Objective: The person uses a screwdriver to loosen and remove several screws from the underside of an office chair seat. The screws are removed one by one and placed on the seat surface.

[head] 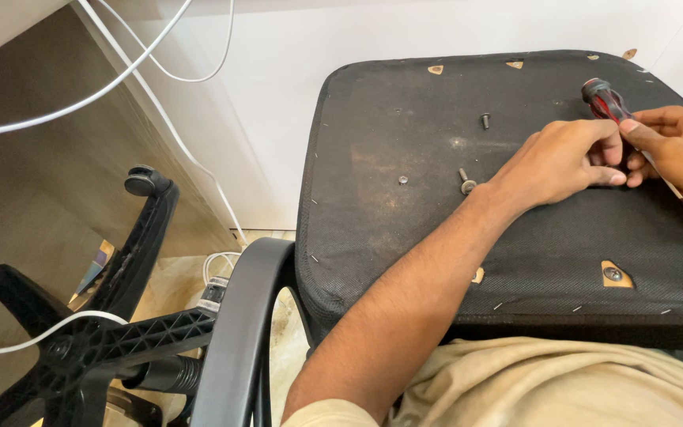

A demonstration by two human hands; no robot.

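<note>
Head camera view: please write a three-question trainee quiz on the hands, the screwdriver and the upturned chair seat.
1. True or false: the right hand holds a screwdriver with a red and black handle.
2. Which lies on the seat underside nearest the left hand? A) a loose bolt B) a hammer C) a spanner
3. What black wheeled part lies on the floor, left of the seat?

Key: 1 true; 2 A; 3 the chair's star base.

Seat underside [515, 237] lies on the person's lap, right of frame. On it: two bolts [466, 183] left of the hands, both hands [594, 154] at its far right, screwdriver [604, 100] between them. Chair base [120, 332] on floor left, cables [120, 71] behind.
</note>
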